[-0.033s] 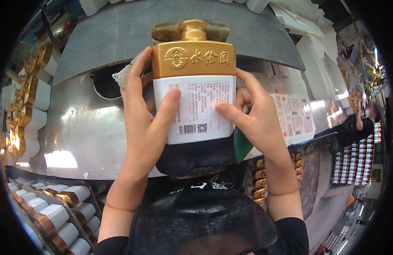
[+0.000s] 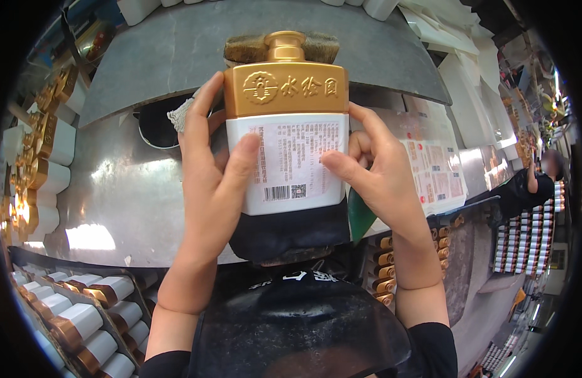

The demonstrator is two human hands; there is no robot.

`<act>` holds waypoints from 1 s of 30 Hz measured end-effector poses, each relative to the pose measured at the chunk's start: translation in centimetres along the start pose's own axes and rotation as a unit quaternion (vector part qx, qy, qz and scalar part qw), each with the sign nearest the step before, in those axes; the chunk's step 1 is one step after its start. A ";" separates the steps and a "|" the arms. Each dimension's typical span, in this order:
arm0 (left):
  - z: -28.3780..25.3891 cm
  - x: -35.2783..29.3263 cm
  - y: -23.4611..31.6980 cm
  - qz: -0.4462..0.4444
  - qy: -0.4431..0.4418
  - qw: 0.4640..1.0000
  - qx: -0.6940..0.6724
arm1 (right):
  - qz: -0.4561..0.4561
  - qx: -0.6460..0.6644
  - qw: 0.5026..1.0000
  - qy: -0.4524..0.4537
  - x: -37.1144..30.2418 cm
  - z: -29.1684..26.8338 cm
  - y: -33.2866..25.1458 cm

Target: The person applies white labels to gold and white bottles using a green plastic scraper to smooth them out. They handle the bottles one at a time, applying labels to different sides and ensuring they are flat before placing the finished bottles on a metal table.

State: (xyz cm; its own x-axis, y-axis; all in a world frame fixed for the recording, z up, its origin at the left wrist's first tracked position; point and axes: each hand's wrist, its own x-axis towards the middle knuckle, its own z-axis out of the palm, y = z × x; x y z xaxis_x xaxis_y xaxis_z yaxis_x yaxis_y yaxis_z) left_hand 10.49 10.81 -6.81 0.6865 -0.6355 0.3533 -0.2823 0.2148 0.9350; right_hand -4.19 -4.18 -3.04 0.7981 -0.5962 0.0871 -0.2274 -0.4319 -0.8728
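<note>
A flat-sided bottle (image 2: 288, 91) with a gold embossed shoulder and neck and a white body lies in front of me, its neck away from me. A pale printed label (image 2: 290, 154) with a barcode lies on its white face. My left hand (image 2: 212, 164) grips the bottle's left side, thumb resting by the label's left edge. On the other side my right hand (image 2: 379, 157) holds the bottle, thumb on the label's right part and fingers curled at the side. Beneath the bottle is a dark cloth pad (image 2: 291, 236), and its neck lies at a worn brown block (image 2: 319, 47).
Label sheets (image 2: 436, 170) lie on the metal table (image 2: 127, 189) to the right. A dark bowl (image 2: 155, 135) with a whitish rag (image 2: 179, 115) is behind my left hand. Gold-and-white bottles (image 2: 83, 321) fill crates at lower left. A person (image 2: 540, 186) is at far right.
My left thumb has slid slightly left, uncovering more of the label's left edge. The bottle has shifted very slightly toward me. My right hand keeps nearly the same place.
</note>
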 end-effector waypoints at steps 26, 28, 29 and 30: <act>0.7 2.0 1.0 0.045 -0.004 0.989 0.143 | -0.009 -0.079 0.996 -0.032 0.7 -1.3 -1.2; 0.2 1.4 1.3 -0.016 0.009 0.999 0.047 | 0.001 -0.064 0.997 -0.043 0.2 -1.2 -1.3; -0.2 1.1 1.5 -0.019 -0.012 0.998 0.056 | 0.012 -0.067 0.996 -0.049 0.0 -1.2 -1.2; -0.3 0.7 1.6 -0.020 -0.035 0.998 0.055 | 0.012 -0.069 0.996 -0.050 -0.1 -1.0 -1.2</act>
State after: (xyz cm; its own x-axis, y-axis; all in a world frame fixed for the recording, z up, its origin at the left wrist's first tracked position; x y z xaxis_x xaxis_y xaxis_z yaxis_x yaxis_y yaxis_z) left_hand 10.70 10.95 -5.06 0.6516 -0.6923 0.3100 -0.3310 0.1083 0.9374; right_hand -4.60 -4.28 -1.51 0.8414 -0.5402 0.0119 -0.3170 -0.5113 -0.7988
